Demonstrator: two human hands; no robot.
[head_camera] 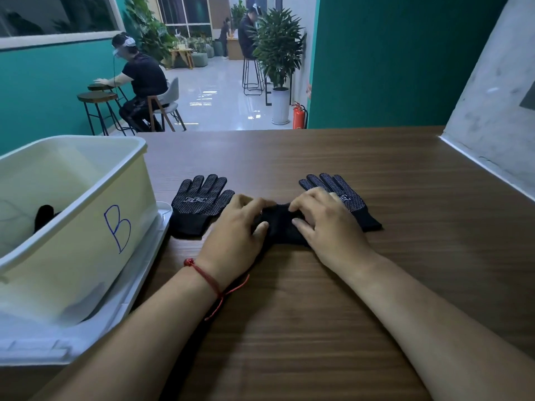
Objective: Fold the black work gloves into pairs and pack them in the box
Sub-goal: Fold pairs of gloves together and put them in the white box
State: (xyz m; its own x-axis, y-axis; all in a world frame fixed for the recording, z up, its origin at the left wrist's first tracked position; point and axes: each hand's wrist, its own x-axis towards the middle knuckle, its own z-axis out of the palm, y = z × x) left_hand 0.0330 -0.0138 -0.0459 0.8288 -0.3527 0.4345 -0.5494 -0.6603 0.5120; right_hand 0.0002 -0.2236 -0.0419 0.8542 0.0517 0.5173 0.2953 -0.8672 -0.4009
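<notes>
A folded bundle of black gloves (pixel 279 227) lies at the middle of the wooden table (pixel 289 299). My left hand (pixel 236 235) and my right hand (pixel 325 224) both grip it, fingers curled over its top edge and thumbs pressed on its front. One dotted black glove (pixel 199 202) lies flat to the left of my hands. Another dotted glove (pixel 347 198) lies flat to the right, partly under my right hand. The cream plastic box (pixel 86 221) marked "B" stands at the left, with something black (pixel 43 217) inside it.
The box rests on a white lid (pixel 139 273) at the table's left edge. A grey wall (pixel 492 111) borders the table on the right. Beyond the far edge are stools, a seated person, a potted plant and a red fire extinguisher (pixel 298 115).
</notes>
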